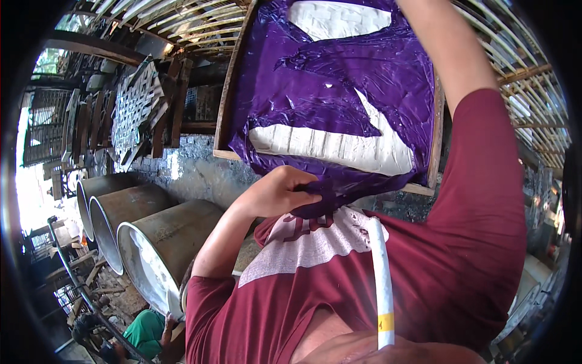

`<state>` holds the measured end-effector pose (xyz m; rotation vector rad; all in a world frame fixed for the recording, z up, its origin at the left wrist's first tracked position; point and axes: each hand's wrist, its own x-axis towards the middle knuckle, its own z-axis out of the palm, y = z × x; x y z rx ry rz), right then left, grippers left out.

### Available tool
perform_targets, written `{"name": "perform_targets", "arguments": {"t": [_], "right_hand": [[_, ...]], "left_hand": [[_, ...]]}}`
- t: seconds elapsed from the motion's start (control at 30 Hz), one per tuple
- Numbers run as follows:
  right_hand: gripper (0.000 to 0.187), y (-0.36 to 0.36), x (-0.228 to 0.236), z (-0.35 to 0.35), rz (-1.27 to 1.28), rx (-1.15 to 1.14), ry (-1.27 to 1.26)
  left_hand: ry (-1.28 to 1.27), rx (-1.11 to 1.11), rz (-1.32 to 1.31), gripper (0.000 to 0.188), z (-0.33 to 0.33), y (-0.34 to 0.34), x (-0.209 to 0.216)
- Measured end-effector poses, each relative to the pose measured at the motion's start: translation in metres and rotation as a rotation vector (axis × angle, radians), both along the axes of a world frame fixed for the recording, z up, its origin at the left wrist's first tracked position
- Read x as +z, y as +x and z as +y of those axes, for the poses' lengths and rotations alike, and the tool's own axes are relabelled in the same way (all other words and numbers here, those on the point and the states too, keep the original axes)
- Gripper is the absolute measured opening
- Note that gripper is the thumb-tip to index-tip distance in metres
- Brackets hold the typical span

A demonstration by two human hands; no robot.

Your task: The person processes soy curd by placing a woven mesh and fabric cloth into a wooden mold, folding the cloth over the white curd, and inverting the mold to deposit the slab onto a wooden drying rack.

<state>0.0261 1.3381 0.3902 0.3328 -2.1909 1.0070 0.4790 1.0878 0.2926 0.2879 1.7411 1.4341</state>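
My left hand (280,191) is closed on the near edge of a thin purple sheet (339,79), thumb and fingers pinching a gathered fold close to my shirt. The sheet is shiny and wrinkled; I cannot tell whether it is wet cloth or plastic. It lines a shallow wooden tray (227,97) and partly covers a soft white slab (327,145), which shows ridges along the near side. More white surface is bare at the far end. My right forearm (448,48) reaches over the tray's far right corner, and its hand lies beyond the upper edge of the picture.
Slatted bamboo racks (200,21) stand behind the tray on both sides. Several large metal drums (167,227) lie on the left, one with white matter inside. A person in green (145,327) is at the lower left. A white stick with a yellow band (382,285) crosses near my chest.
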Motion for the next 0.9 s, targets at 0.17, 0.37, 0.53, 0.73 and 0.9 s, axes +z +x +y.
{"name": "perform_targets", "arguments": {"t": [0.17, 0.37, 0.53, 0.73, 0.9], "right_hand": [[0.026, 0.126, -0.164, -0.118, -0.269, 0.803, 0.847], [0.010, 0.186, -0.204, -0.095, 0.003, 0.606, 0.648], [0.017, 0.187, -0.158, -0.017, -0.170, 0.258, 0.413], [0.023, 0.263, -0.081, 0.314, -0.240, -0.424, 0.163], [0.024, 0.458, -0.024, 0.523, -0.305, -1.026, -0.012]], "left_hand": [[-0.339, -0.352, 0.503, 0.027, -0.013, 0.008, -0.082], [-0.334, -0.570, 0.546, 0.039, -0.004, 0.012, -0.123], [-0.225, -0.446, 0.878, 0.054, 0.008, 0.014, -0.119], [0.081, -0.461, 0.302, 0.030, 0.015, -0.030, -0.038], [-0.138, -0.152, 0.884, 0.012, 0.058, -0.090, -0.064]]}}
